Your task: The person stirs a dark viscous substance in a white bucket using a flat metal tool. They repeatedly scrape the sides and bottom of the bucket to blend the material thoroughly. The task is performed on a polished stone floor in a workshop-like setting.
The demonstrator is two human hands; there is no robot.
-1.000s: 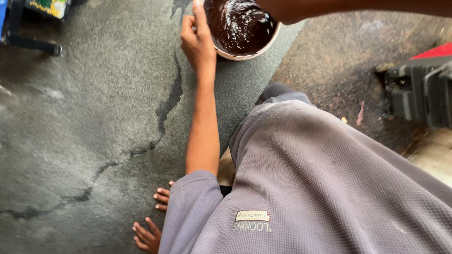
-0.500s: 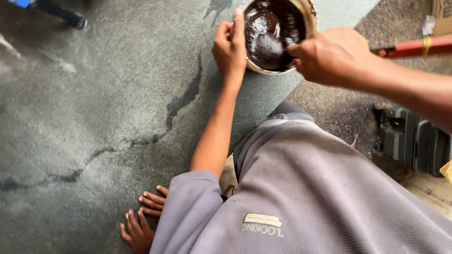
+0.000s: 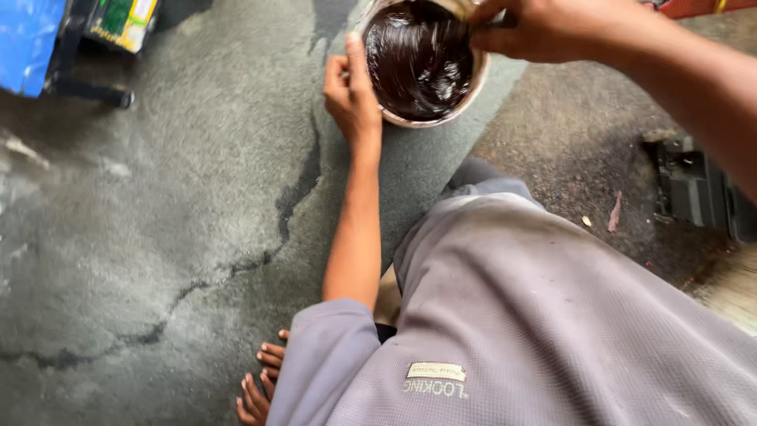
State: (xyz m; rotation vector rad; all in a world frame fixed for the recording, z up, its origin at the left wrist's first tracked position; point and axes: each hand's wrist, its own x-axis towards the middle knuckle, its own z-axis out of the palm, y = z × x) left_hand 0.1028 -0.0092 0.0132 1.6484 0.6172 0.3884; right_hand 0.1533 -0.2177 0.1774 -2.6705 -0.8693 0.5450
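At the bottom of the frame lies the grey sleeve and the grey garment over the person's lap, with bare toes showing at the lower left of it. From the sleeve the left arm runs straight up the frame to the left hand, which is curled against the side of a round pot at the top centre, thumb along its rim. The pot sits on the cracked grey floor and is full of glossy dark liquid. The right hand comes in from the upper right, fingers pinched shut over the pot's far rim; what it grips is hidden. A black case lies at the right edge, a blue box at the upper left.
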